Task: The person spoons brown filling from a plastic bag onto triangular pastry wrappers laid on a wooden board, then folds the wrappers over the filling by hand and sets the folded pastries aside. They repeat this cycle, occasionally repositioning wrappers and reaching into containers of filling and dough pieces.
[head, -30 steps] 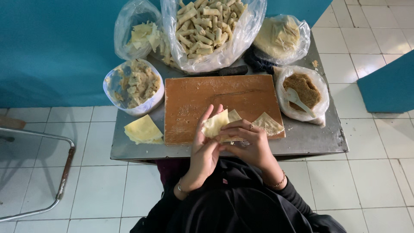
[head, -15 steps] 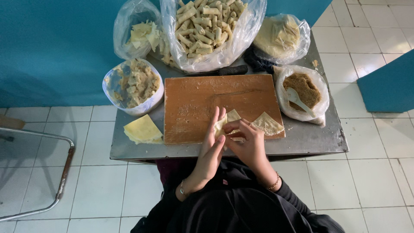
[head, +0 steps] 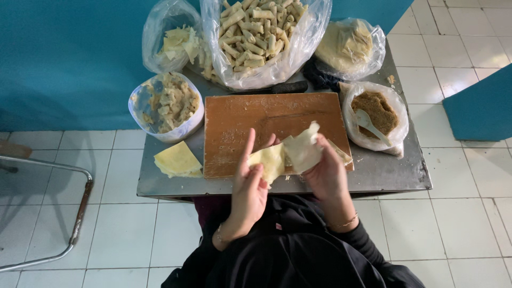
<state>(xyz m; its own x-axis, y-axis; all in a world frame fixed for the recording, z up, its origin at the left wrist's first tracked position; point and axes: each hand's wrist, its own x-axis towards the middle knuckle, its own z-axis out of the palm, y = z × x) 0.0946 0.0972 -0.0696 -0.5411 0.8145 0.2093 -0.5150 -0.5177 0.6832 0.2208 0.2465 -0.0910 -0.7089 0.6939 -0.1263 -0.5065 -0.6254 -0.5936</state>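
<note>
My left hand (head: 250,184) and right hand (head: 325,170) both grip a thin wrapper (head: 288,154) (pale, floppy) above the wooden board (head: 266,120).

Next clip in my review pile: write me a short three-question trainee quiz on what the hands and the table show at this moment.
1. True or false: both hands hold the thin pale wrapper sheets above the wooden board.
2. Which container holds the white spoon? A) the big bag of finished rolls B) the bag-lined bowl of brown filling C) the bowl of pale scraps
3. What lies on the metal table just left of the board?

Key
1. True: the left hand and right hand each grip the sheets, peeling them apart.
2. B.
3. A small stack of yellowish wrappers.
</note>
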